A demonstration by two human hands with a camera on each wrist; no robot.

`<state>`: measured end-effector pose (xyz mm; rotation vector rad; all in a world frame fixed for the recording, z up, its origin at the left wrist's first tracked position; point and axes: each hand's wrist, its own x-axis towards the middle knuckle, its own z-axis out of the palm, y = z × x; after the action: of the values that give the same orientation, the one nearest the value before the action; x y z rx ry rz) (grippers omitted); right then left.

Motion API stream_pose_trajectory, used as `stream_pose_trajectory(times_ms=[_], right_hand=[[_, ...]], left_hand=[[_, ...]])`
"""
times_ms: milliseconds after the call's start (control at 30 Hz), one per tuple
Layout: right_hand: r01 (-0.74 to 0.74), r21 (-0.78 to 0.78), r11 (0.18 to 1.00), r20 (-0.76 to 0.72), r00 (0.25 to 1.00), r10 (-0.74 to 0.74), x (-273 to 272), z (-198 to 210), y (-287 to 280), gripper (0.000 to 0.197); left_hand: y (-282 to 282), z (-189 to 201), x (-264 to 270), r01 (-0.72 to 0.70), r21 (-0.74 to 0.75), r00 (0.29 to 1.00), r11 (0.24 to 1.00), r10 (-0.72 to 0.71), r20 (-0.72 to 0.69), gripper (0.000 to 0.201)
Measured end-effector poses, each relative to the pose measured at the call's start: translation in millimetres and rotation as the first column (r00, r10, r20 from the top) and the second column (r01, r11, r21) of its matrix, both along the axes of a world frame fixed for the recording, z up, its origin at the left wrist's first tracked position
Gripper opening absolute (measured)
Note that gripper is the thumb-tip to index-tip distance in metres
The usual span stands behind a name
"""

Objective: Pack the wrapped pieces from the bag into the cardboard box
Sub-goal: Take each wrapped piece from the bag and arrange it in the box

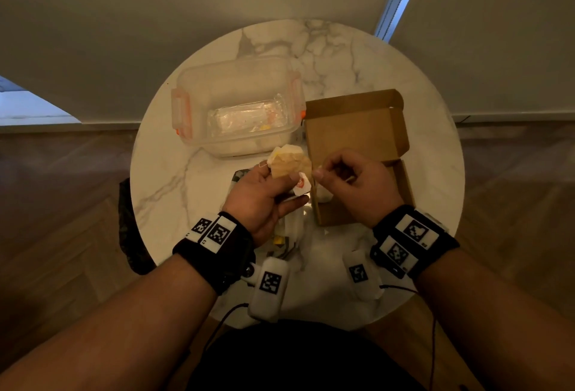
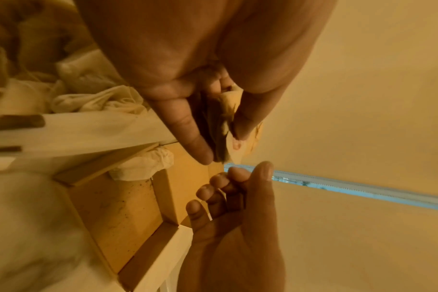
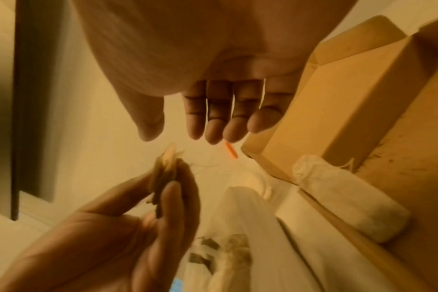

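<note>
The left hand (image 1: 264, 197) pinched a small tan paper-wrapped piece (image 1: 287, 163) between thumb and fingers, held above the round white marble table (image 1: 357, 57) just off the left wall of the open brown cardboard box (image 1: 357, 129). A white tag with a red mark (image 1: 301, 185) hung from the piece near the thumb. The right hand (image 1: 354, 185) hovered over the box with its fingers curled, thumb and forefinger nearly meeting; it may have pinched a thin string, but the pictures did not settle that. In the right wrist view its fingers (image 3: 213, 118) looked loosely bent, with nothing plainly held.

One white wrapped piece (image 3: 345, 195) already lay in the box, against its near wall. The crumpled white plastic bag (image 1: 295, 228) sat at six o'clock on the table, under the left hand, with more pieces apparently inside. A clear plastic tub with orange clips (image 1: 236, 104) stood at eleven o'clock.

To finish this step well, it seemed best to gather the loose tag and string against the piece first, then lower it flat beside the one already packed, toward the twelve o'clock end, so that the thread would not snag on the box flap.
</note>
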<state>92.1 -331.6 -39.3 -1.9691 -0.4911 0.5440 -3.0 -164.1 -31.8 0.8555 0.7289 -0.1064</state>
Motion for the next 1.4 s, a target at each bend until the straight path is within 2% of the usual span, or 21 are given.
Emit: stream_pose_trajectory(times_ms=[133, 233, 333, 433, 600, 667, 767, 867, 967, 1033, 1133, 1267, 1400], right_hand=[[-0.008, 0.063, 0.998, -0.118, 0.993, 0.015, 3.9, 16.5, 2.9, 0.025], [-0.029, 0.12, 0.992, -0.252, 0.966, 0.058, 7.2, 21.0, 1.2, 0.014], [0.073, 0.164, 0.984, -0.367, 0.93, -0.008, 9.9, 23.1, -2.5, 0.005], [0.193, 0.192, 0.962, -0.484, 0.872, -0.079, 11.7, 23.3, -6.7, 0.004], [0.151, 0.155, 0.976, -0.417, 0.906, -0.074, 9.1, 24.2, -4.2, 0.01], [0.138, 0.134, 0.981, -0.398, 0.914, -0.074, 6.7, 25.2, -1.3, 0.012], [0.091, 0.128, 0.988, -0.424, 0.905, -0.028, 6.2, 22.9, -3.9, 0.019], [0.025, 0.123, 0.992, -0.456, 0.889, 0.034, 7.8, 14.4, -14.4, 0.034], [0.023, -0.002, 1.0, -0.389, 0.921, -0.022, 12.5, -4.3, -28.1, 0.028], [0.026, -0.15, 0.988, -0.303, 0.95, -0.071, 16.6, -23.2, -35.2, 0.021], [-0.049, -0.352, 0.935, -0.199, 0.98, -0.024, 18.8, -53.2, -37.5, 0.018], [-0.166, -0.422, 0.891, -0.237, 0.969, 0.068, 16.1, -83.1, -26.2, 0.023], [-0.12, -0.481, 0.868, -0.206, 0.978, 0.021, 16.7, -95.2, -16.0, 0.031]], left_hand=[[-4.8, 10.7, 6.0, 0.085, 0.108, 0.995, 0.991, -0.09, 0.042, 0.028], [-6.9, 12.8, 5.3, 0.093, 0.102, 0.995, 0.99, -0.095, 0.018, 0.029], [-4.5, 12.6, 2.9, 0.046, 0.016, 0.999, 0.999, -0.046, -0.002, 0.025], [0.4, 8.4, -0.6, 0.016, 0.045, 1.0, 0.999, -0.015, -0.02, 0.026], [-4.2, 13.8, 0.1, 0.047, 0.051, 0.999, 0.998, -0.047, 0.014, 0.032], [-9.8, 15.2, 2.8, 0.088, 0.108, 0.996, 0.99, -0.091, 0.025, 0.033], [-13.4, 10.3, 5.2, 0.119, 0.231, 0.993, 0.966, -0.113, -0.039, 0.038], [-10.6, 4.7, 5.0, 0.129, 0.232, 0.99, 0.964, -0.112, -0.083, 0.036], [-5.4, -2.3, 3.0, 0.104, 0.224, 0.99, 0.969, -0.079, -0.116, 0.026], [-0.1, -5.9, 0.2, 0.063, 0.202, 0.99, 0.977, -0.036, -0.135, 0.016], [7.0, -7.1, -2.6, 0.024, 0.166, 0.988, 0.986, 0.002, -0.153, 0.021], [12.7, -6.8, -4.5, 0.017, 0.17, 0.986, 0.985, 0.011, -0.165, 0.027], [15.0, -6.4, -5.3, 0.016, 0.182, 0.985, 0.983, 0.016, -0.17, 0.025]])
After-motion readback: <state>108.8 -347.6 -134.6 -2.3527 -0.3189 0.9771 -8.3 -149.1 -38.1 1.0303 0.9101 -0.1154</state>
